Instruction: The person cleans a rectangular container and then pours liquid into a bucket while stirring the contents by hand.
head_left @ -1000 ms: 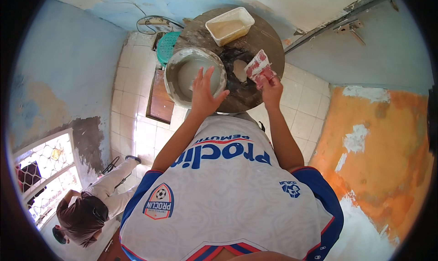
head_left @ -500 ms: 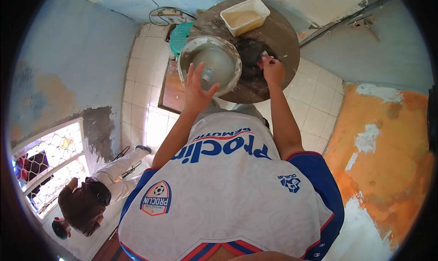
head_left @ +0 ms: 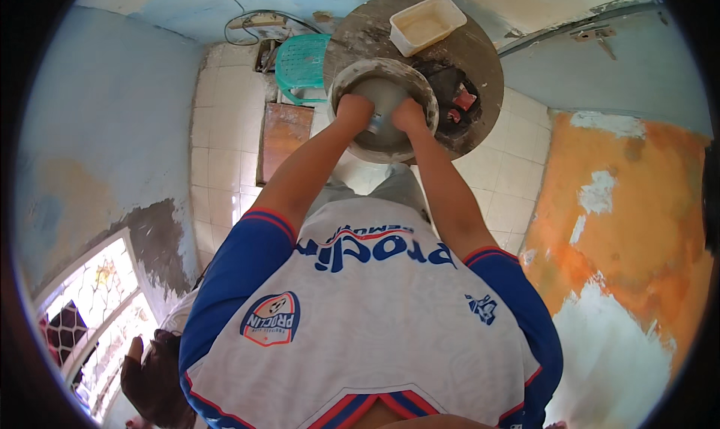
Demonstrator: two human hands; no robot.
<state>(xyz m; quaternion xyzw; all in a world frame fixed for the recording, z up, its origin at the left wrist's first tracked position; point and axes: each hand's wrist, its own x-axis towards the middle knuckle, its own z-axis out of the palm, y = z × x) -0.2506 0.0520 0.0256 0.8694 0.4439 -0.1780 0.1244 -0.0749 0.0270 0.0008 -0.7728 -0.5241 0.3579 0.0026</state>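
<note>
A round bucket [head_left: 386, 156] of murky grey water stands at the near side of a dark round table [head_left: 360, 31]. My left hand [head_left: 355, 112] reaches into it on the left, my right hand [head_left: 409, 115] on the right. The fingers of both are hidden by the cloudy water, so whether they grip anything does not show. Between them a small pale patch [head_left: 375, 123] shows in the water; I cannot make out what it is. Right of the bucket lies a crumpled black plastic bag [head_left: 441, 75] with reddish pieces [head_left: 465, 99] on it.
A cream rectangular tub [head_left: 401, 43] sits at the table's far side. Left of the table are a green plastic chair [head_left: 301, 60] and a brown wooden board [head_left: 285, 136]. Another person in dark clothing [head_left: 154, 380] is at the lower left, near a window with a mesh grille [head_left: 101, 309].
My right hand has left the black bag and gone into the bucket; reddish pieces now show on the bag. My left hand, earlier spread over the bucket, has dipped in too. The view has shifted.
</note>
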